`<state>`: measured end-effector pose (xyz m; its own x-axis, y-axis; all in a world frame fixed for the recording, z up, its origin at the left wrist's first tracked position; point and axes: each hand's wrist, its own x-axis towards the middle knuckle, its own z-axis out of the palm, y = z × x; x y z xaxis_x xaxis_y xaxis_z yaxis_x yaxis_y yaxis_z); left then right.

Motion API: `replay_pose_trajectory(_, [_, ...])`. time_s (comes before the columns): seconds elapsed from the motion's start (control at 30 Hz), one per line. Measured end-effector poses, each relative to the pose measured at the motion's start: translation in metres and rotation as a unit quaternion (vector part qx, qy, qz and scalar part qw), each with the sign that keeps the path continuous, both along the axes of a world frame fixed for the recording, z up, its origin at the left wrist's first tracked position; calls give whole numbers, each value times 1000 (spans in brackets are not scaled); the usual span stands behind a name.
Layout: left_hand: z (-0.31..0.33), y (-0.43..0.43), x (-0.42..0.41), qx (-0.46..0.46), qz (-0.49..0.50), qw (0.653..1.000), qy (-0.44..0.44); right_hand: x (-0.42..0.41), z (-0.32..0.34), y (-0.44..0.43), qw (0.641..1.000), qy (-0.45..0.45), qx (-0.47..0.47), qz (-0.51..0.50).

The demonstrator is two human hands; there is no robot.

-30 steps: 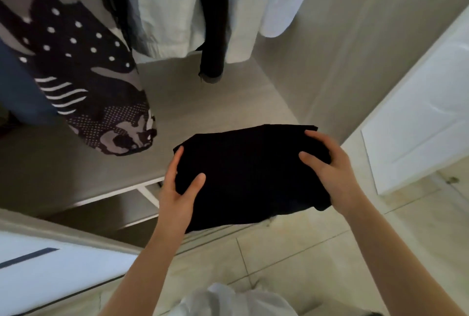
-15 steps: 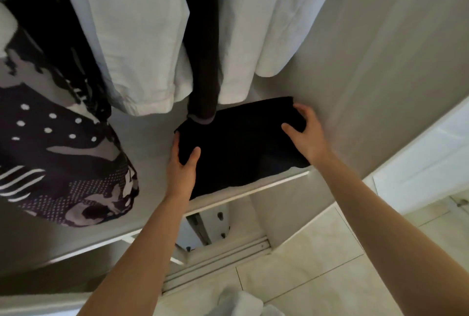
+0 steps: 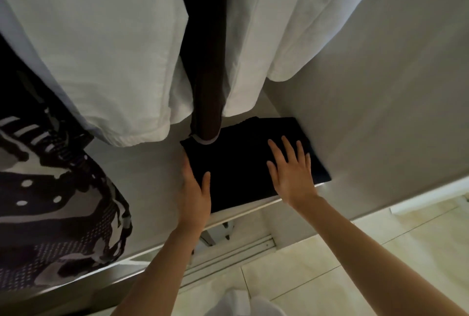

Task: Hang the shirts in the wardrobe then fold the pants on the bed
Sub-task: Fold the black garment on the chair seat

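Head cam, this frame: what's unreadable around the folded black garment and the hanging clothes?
All head view:
- Hangers and rail: cut off by the top edge above the white shirts.
- Folded black garment, rear edge: behind the dark hanging garment.
- Left hand grip: fingers at the garment's side; under it or not, unclear.
- Garment type: too dark.

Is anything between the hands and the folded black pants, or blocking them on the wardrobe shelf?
Nothing visible. The right hand lies flat on the folded black pants, and the left hand touches their left edge. They lie on the shelf; only a dark hanging garment dangles over their back corner.
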<state>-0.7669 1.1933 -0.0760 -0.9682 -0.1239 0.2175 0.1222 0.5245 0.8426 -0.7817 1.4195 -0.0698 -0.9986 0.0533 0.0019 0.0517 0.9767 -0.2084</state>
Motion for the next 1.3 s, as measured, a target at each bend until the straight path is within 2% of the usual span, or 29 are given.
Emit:
replay_pose_trajectory(0.13, [-7,-4,-22,76,99,991,-56,-13,-2,4,1000,-12,-4,11])
replay_pose_trajectory(0.27, [-5,-4,-37,185,145,964,-122,-24,-1,4,1000,-16,-6,18])
replay_pose_trajectory(0.33, [-3,-5,-36,206,162,954,-146,-26,0,5,1000,-10,-13,25])
replay_pose_trajectory(0.5, [1,-23,-18,149,120,965,-179,-18,9,5,997,39,-43,46])
replay_pose_trajectory(0.6, [5,-28,6,136,157,965,-159,-2,18,-4,989,86,-73,90])
replay_pose_trajectory(0.73, [4,-11,68,59,221,967,-116,34,23,-17,972,98,-92,193])
replay_pose_trajectory(0.87, [-4,15,139,60,282,946,-145,75,18,-27,949,77,-93,292])
replay_pose_trajectory(0.97, [-11,26,194,27,327,932,-151,105,13,-35,927,27,-105,358])
replay_pose_trajectory(1.13, [-27,38,285,-55,406,895,-177,150,-6,-55,869,-39,-89,485])
replay_pose_trajectory(1.3, [-46,53,371,-52,484,842,-233,201,-25,-88,805,-94,-55,583])
